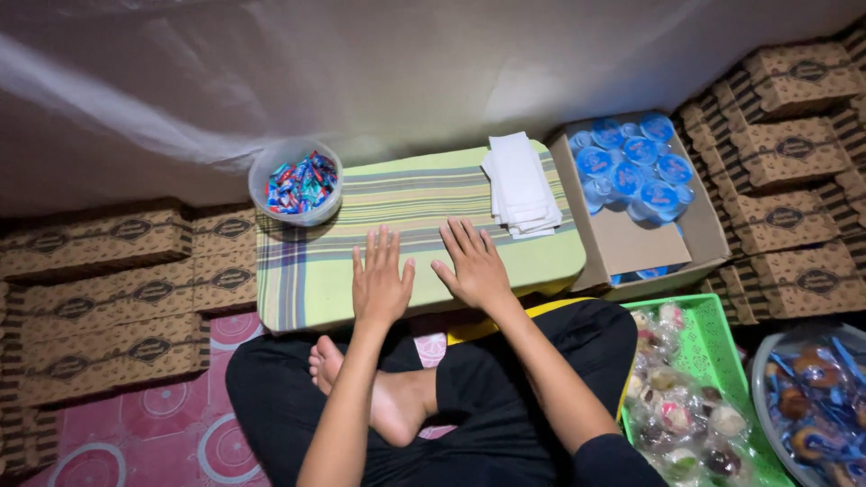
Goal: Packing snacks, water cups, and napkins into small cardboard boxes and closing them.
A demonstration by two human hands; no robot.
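Flat hands (424,275) on striped woven cloth (406,203)

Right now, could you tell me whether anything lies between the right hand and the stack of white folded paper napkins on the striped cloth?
Nothing visible does: only bare striped cloth lies between the right hand and the stack of white folded paper napkins.

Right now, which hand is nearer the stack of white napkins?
Right. The right hand lies flat on the striped cloth just below-left of the stack of white napkins, without touching it. The left hand lies flat further left, with the right hand between it and the stack.
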